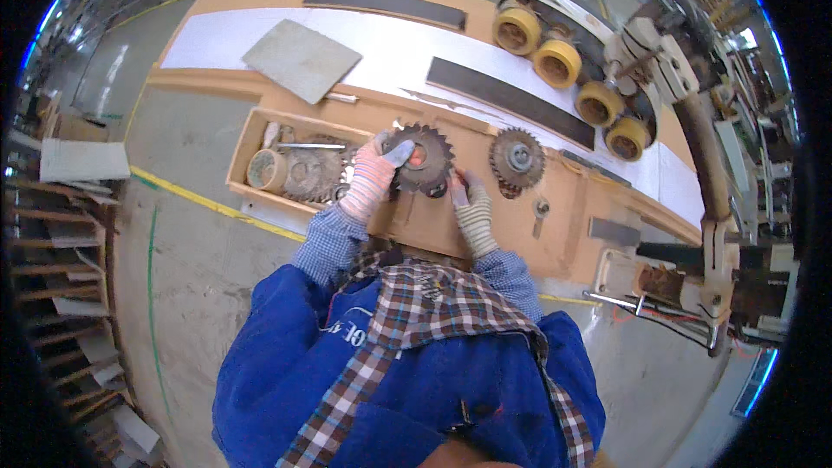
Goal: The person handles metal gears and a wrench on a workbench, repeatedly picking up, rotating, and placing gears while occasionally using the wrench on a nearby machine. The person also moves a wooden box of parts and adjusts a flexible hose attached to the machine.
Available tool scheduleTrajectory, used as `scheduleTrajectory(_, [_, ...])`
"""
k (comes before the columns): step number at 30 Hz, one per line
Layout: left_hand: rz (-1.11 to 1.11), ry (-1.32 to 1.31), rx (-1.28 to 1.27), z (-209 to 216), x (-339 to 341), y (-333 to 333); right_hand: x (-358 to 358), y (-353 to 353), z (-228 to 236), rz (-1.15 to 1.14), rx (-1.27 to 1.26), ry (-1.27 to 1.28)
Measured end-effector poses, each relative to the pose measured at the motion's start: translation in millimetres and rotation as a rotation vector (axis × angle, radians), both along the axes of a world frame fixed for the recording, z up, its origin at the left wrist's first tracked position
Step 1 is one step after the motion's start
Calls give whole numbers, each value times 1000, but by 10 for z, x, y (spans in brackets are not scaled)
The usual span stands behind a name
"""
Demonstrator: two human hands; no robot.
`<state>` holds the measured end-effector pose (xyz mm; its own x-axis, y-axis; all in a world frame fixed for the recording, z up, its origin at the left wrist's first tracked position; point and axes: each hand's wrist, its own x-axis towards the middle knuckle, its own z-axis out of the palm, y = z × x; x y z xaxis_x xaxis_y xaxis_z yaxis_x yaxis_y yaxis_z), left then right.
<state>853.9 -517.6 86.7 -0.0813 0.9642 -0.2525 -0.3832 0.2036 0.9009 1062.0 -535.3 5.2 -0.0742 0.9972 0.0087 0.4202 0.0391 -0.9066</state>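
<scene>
My left hand (374, 175), in a striped knit glove, grips a dark toothed circular saw blade (436, 172) by its left side, thumb across its face. Something reddish shows through the blade's centre hole. My right hand (472, 215), also gloved, has its fingers closed at the blade's lower right rim. Just right of the blade, a second saw blade (503, 161) with a metal hub lies on the brown board (568, 243). A small round metal part with a stem (541, 208) rests near it.
Left of my hands is a wooden box (236, 165) holding a tape roll (267, 171), more toothed blades and a metal rod. Beyond lie a grey square plate (302, 61) and dark strips (507, 100). A machine with yellow rollers (556, 64) stands at the right.
</scene>
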Motion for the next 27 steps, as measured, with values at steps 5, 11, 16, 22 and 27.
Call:
scheduleTrajectory(5, [-119,203,-113,-154,266,-75,-37,-8,22,-177,-542,1341])
scheduleTrajectory(11, [-310,400,31,-265,403,-147,150,-171,175,-143,-331,853])
scheduleTrajectory(16, [-414,319,-95,-255,454,-144,260,-243,415,-191,-450,887])
scheduleTrajectory(22, [-392,341,-91,-261,535,-102,355,-267,584,-290,-191,727])
scheduleTrajectory(27, [-253,54,-203,-355,445,-92,932,-284,626,-469,-6,670])
